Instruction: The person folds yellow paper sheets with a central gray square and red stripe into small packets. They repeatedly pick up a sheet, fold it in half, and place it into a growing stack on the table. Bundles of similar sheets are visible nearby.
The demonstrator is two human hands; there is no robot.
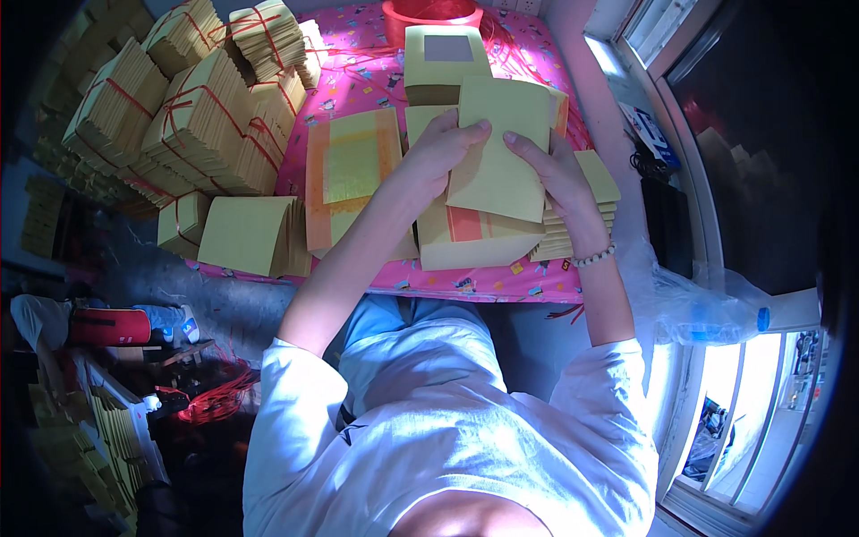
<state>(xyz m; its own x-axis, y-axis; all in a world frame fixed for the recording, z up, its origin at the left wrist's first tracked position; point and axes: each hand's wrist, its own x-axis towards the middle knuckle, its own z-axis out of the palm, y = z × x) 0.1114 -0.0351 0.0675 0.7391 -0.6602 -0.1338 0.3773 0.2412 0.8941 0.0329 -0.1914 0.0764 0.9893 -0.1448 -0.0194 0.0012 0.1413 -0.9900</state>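
Observation:
Both hands hold up a flat yellow paper envelope (497,170) above the table. My left hand (443,154) pinches its left edge, thumb lying on the face. My right hand (560,174) grips the right edge, also thumb on top. Beneath it stands a thick stack of yellow envelopes (479,246) with a red-orange patch. Left of that is a stack with orange borders, and a shiny yellowish sheet (352,168) lies on it. Behind the held envelope is another stack with a grey rectangle (446,48) on top. A layered pile (598,179) sits by my right wrist.
Bundles of envelopes tied with red string (201,112) fill the table's left side. A red basin (431,11) stands at the back beside loose red string. The pink patterned tablecloth (528,282) reaches the front edge. At right are a window and a plastic bottle (716,318).

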